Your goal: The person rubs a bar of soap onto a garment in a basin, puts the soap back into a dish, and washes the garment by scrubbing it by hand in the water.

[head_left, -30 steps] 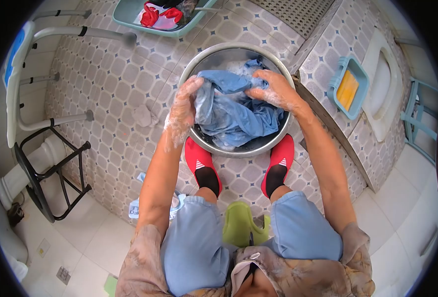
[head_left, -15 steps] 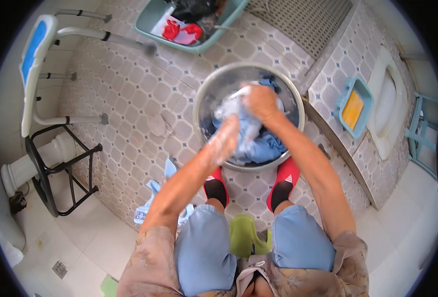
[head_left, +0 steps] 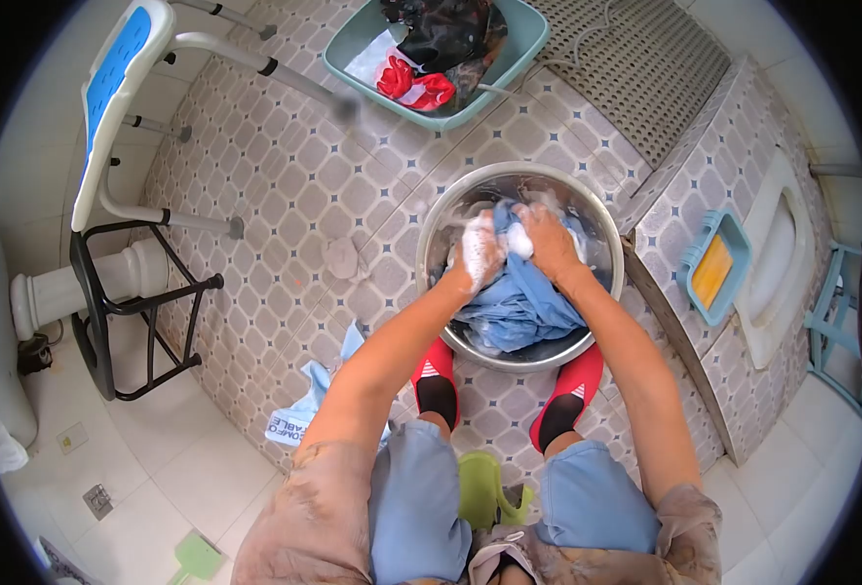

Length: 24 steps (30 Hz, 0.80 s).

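Observation:
A round metal basin (head_left: 601, 219) stands on the tiled floor in front of my feet. Inside it lies a bunched, soapy blue cloth (head_left: 520, 304). My left hand (head_left: 479, 252), white with suds, is closed on the cloth's upper left part. Close beside it, my right hand (head_left: 546, 239) is wrapped round the upper right part, with a white foamy lump between the two hands. Suds and dark water show around the cloth. Both hands' fingertips are partly hidden by cloth and foam.
Beyond the basin is a teal tub (head_left: 438, 119) with dark and red clothes. A blue tray (head_left: 711, 268) with a yellow bar sits on the right ledge by a squat toilet (head_left: 777, 258). Shower chair (head_left: 119, 93) at left; light blue cloth (head_left: 309, 400) on the floor.
The view has shifted, so the basin sits lower and further right. My hands, apart on the cloth at first, have come together at its upper part, and the cloth is bunched differently.

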Each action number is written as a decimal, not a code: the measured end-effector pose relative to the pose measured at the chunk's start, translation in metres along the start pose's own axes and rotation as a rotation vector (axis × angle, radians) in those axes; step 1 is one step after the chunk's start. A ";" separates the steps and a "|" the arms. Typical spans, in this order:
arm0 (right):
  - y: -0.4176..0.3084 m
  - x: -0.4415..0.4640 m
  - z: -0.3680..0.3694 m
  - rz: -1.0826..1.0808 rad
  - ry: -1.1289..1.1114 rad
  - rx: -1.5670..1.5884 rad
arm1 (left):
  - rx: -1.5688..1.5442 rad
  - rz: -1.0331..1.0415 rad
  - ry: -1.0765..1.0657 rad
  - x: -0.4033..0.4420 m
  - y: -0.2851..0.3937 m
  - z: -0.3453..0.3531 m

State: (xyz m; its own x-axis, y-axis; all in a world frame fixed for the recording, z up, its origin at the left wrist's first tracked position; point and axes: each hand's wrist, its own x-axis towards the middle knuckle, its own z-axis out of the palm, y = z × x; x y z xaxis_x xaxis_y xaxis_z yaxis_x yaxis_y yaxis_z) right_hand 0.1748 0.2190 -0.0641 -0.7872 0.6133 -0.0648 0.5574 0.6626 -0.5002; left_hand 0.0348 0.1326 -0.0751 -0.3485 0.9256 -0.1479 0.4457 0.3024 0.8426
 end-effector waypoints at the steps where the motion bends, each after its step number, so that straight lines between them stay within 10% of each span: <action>1: 0.000 -0.009 0.000 0.185 -0.127 0.082 | -0.145 -0.231 -0.096 0.001 0.004 0.006; 3: 0.006 -0.015 -0.016 0.240 -0.209 0.059 | 0.423 -0.025 -0.345 0.009 -0.013 0.009; 5: 0.009 -0.018 -0.026 0.377 -0.386 0.022 | 0.296 0.112 -0.315 0.013 -0.026 0.011; 14: 0.015 -0.041 -0.005 0.086 -0.169 -0.159 | -0.658 -0.831 -0.262 -0.005 0.020 -0.016; 21: -0.066 -0.033 -0.033 -0.089 0.132 0.511 | -0.934 -0.792 -0.337 -0.023 0.044 -0.048; 23: -0.122 -0.036 -0.050 -0.042 0.164 0.477 | -1.569 -0.802 -0.038 -0.019 -0.020 0.010; 24: -0.130 -0.035 -0.044 -0.024 0.158 0.481 | -1.654 -0.738 -0.361 -0.012 -0.056 0.012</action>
State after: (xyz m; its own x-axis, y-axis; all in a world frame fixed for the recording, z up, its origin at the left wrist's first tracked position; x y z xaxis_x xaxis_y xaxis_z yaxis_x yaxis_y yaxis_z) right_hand 0.1414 0.1303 0.0411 -0.7277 0.6828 0.0648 0.3259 0.4274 -0.8433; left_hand 0.0241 0.1074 -0.1268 0.1975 0.7902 -0.5801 -0.9401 0.3204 0.1163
